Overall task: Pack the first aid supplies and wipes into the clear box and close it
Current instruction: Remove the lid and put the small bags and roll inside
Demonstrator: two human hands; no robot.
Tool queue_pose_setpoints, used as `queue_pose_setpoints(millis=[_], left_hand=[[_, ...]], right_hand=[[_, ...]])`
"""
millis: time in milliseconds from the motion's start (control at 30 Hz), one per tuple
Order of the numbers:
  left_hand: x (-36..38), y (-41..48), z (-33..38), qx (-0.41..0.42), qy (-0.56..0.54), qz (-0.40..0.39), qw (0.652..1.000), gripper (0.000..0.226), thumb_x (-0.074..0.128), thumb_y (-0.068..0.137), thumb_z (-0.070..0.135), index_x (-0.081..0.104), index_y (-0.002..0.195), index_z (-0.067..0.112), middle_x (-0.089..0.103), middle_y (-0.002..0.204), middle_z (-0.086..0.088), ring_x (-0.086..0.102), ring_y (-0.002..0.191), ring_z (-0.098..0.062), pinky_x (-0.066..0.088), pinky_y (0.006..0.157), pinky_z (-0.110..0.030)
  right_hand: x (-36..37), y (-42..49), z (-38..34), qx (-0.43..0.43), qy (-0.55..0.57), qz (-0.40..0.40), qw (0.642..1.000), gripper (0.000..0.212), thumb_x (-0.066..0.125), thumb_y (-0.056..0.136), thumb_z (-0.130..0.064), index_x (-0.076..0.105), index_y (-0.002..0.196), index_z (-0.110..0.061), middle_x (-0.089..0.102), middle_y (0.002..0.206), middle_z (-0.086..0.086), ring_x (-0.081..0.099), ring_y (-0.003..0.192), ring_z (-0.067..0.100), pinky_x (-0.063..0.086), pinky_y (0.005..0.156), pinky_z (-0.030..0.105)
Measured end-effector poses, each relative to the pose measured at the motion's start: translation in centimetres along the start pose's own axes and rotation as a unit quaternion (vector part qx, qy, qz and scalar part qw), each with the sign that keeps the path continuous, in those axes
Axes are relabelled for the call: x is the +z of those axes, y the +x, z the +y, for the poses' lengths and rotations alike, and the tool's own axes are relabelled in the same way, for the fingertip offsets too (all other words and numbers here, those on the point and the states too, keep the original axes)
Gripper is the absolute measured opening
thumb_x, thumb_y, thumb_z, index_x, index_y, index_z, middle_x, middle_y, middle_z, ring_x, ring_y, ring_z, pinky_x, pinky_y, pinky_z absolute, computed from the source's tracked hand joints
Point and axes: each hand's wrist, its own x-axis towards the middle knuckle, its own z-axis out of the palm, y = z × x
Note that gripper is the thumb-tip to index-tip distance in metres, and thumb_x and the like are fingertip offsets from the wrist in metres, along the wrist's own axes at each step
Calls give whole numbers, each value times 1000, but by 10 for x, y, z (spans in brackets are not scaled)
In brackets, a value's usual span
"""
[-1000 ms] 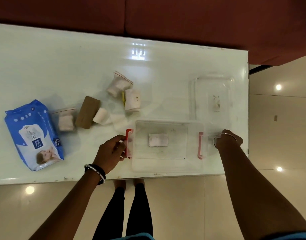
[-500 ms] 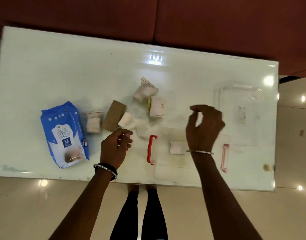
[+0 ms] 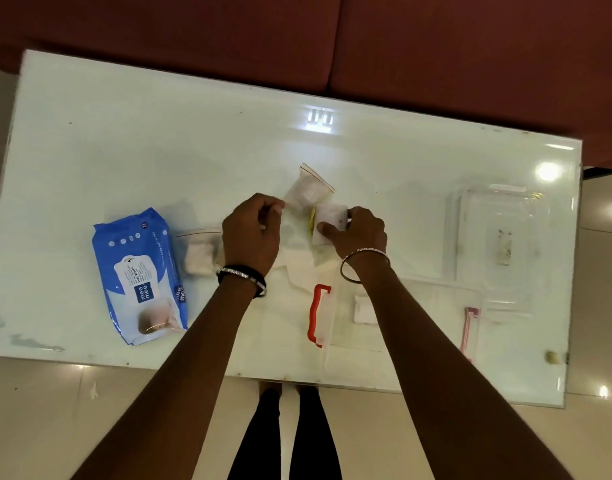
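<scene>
Since both hands are already down among the loose supplies, I'd say the trick here is to get a full grip on each packet before lifting, not just a corner pinch, because those zip bags look floppy and slick. Right hand (image 3: 358, 233) has thumb and fingers closed around the white gauze pad (image 3: 328, 220), so that one looks secure. Left hand (image 3: 250, 233) is curled with fingertips at the near edge of the clear zip bag (image 3: 306, 188); can't tell if it's actually holding it yet. Clear box (image 3: 408, 317) sits open near the right forearm, red latch (image 3: 318, 315) on its left side, so the drop is a short pull back toward the body. Lid (image 3: 498, 233) waits far right on the worktop (image 3: 124, 150). Wipes pack (image 3: 140, 275) is well left, untouched.
</scene>
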Motion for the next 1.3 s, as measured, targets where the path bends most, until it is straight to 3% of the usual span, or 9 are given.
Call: queue_pose_setpoints(millis=[133, 300, 600, 700, 800, 900, 1067, 1200, 1300], left_hand=[[16, 29, 4, -60, 96, -40, 993, 24, 61, 90, 24, 66, 108, 10, 68, 110, -9, 66, 97, -25, 51, 85, -30], [35, 60, 7, -113, 171, -132, 970, 55, 67, 85, 40, 54, 128, 7, 60, 129, -12, 56, 120, -28, 44, 101, -38], [51, 68, 10, -113, 213, -149, 959, 59, 80, 70, 40, 62, 116, 9, 68, 116, -10, 61, 111, -30, 47, 84, -34], [43, 60, 12, -131, 161, -135, 969, 47, 83, 65, 40, 71, 99, 9, 74, 99, -10, 67, 92, -28, 49, 75, -29], [26, 44, 24, -183, -57, -133, 972, 33, 85, 63, 37, 72, 75, 9, 73, 76, -7, 71, 74, -23, 61, 74, -39], [4, 17, 34, -212, -185, -154, 947, 32, 84, 60, 35, 76, 76, 9, 76, 83, -14, 75, 82, -26, 62, 75, -41], [-19, -45, 25, -280, -252, -241, 894, 3, 78, 71, 20, 79, 73, 22, 77, 83, 4, 72, 80, -8, 58, 68, -26], [-19, -77, 14, -316, -273, -265, 869, 14, 70, 81, 11, 80, 78, 21, 78, 84, 2, 73, 78, -8, 56, 63, -19], [-16, -90, 12, -339, -272, -257, 863, 9, 71, 80, 13, 79, 82, 17, 78, 87, -3, 73, 80, -12, 59, 66, -25]], right_hand=[[-8, 2, -3, 19, 50, 24, 998, 47, 78, 74, -42, 67, 100, -4, 71, 98, 10, 66, 97, 30, 41, 70, 28], [-44, -28, 1, 0, 202, 125, 971, 40, 84, 67, -39, 69, 97, -16, 64, 82, -11, 65, 76, 12, 45, 62, 15], [-77, -112, 82, 50, 432, 32, 900, 51, 86, 54, -29, 64, 97, -11, 75, 94, 4, 74, 84, 11, 56, 65, 20], [-57, -119, 103, 112, 409, 9, 906, 53, 89, 50, -30, 67, 95, -15, 76, 90, 3, 73, 85, 18, 55, 66, 27], [-33, -113, 113, 162, 368, -15, 915, 47, 92, 59, -25, 68, 98, -16, 76, 93, 4, 73, 89, 24, 58, 71, 35], [-13, -104, 110, 191, 350, -24, 917, 50, 91, 59, -32, 66, 100, -17, 76, 96, 4, 73, 90, 22, 60, 83, 44], [12, -93, 94, 210, 368, -8, 906, 52, 90, 65, -27, 68, 109, -10, 74, 103, 9, 71, 98, 28, 56, 92, 50], [23, -91, 82, 209, 313, 37, 925, 41, 87, 68, -33, 74, 101, -12, 76, 88, 10, 72, 85, 28, 58, 87, 44], [28, -91, 77, 182, 236, 83, 951, 34, 85, 69, -39, 78, 90, -14, 64, 57, -1, 61, 56, 12, 49, 59, 21]])
